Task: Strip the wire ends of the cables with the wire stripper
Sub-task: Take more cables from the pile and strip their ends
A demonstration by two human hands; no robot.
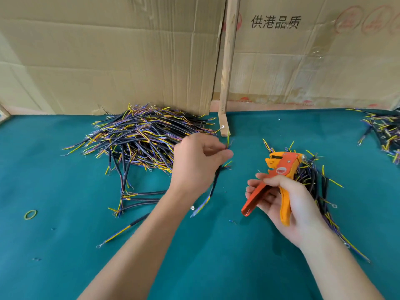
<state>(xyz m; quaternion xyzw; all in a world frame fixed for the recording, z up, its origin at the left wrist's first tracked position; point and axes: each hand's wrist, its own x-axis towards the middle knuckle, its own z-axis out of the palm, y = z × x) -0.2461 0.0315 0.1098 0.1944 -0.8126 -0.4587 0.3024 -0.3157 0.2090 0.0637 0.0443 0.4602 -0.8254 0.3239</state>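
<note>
Green cloth (65,267) covered the table, with cardboard sheets (108,61) standing along its far edge. Nearest the camera, two bare forearms reached in from the bottom. The right hand (287,204) was curled around the orange wire stripper (279,178), fingers wrapped over its spread handles, its head pointing up and away. Behind and beside that hand lay a small heap of cables (318,187), black with yellow and purple ends, some trailing toward the lower right. The left hand (197,163) hovered a little farther off, its fingertips pinching one cable (213,187) near its top end; the black length hung down from the hand toward the cloth, and a thin yellow wire stuck up past the fingers. A few loose cables (138,200) lay left of that wrist, and a green rubber band (30,214) sat near the left edge. Farther back spread the big pile of cables (138,135). A wooden post (228,61) stood upright against the cardboard, and another pile (385,131) showed at the far right.
</note>
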